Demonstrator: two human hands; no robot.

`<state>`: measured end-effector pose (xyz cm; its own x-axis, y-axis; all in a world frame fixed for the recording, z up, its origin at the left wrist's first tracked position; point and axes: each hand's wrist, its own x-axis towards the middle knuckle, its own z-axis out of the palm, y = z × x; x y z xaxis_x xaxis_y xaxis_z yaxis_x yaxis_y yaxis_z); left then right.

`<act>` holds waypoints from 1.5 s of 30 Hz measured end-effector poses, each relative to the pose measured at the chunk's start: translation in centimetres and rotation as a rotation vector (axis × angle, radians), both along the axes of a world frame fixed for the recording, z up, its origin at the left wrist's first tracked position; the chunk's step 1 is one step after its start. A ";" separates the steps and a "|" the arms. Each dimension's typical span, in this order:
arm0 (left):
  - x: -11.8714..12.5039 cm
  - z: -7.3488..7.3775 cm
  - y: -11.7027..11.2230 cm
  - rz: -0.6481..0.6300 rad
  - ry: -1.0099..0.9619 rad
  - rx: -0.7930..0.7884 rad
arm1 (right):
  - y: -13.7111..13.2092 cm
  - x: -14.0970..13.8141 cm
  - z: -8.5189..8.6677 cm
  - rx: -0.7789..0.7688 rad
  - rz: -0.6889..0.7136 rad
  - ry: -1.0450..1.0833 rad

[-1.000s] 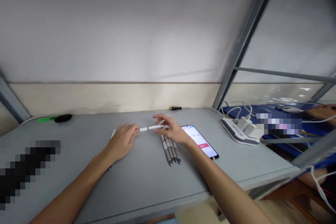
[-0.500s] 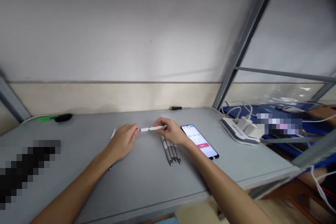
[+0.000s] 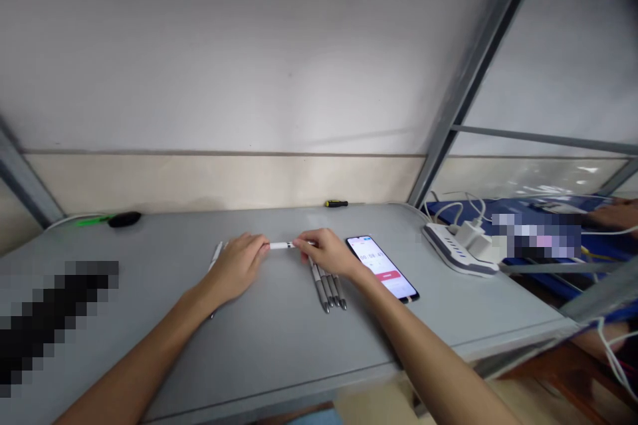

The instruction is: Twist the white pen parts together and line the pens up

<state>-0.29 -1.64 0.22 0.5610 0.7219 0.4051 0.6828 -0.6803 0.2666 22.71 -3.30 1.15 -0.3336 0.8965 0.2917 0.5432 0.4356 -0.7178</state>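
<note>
Both of my hands hold one white pen [image 3: 282,246] level above the grey table [image 3: 279,339]. My left hand [image 3: 238,267] is closed on its left end and my right hand [image 3: 323,252] pinches its right end. Only a short stretch of the pen shows between them. Three grey pens [image 3: 329,287] lie side by side on the table just under my right hand. Another white pen [image 3: 215,256] lies to the left of my left hand.
A phone [image 3: 383,267] with a lit screen lies right of the pens. A white power strip [image 3: 458,249] with plugs and cables sits at the right edge. A small screwdriver [image 3: 335,203] and a black object [image 3: 124,219] lie by the wall. Another person's hand [image 3: 615,214] shows far right.
My hands have come closer together along the white pen, so less of it shows. My right fingers, spread at first, have closed onto the pen's end.
</note>
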 end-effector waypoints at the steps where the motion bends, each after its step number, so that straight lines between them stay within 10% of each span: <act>1: 0.0 -0.1 0.0 -0.005 -0.002 -0.016 | 0.0 0.0 -0.1 0.015 0.002 -0.007; 20: -0.3 0.1 0.4 -0.021 -0.093 -0.041 | 1.1 1.0 -0.5 0.250 -0.224 -0.086; 26: -0.4 0.4 0.4 0.045 -0.098 -0.052 | 1.8 1.4 -0.7 0.030 -0.192 0.253; 45: 0.5 -0.3 -0.3 -0.010 -0.066 0.002 | -0.4 -1.2 -0.7 0.339 0.000 -0.263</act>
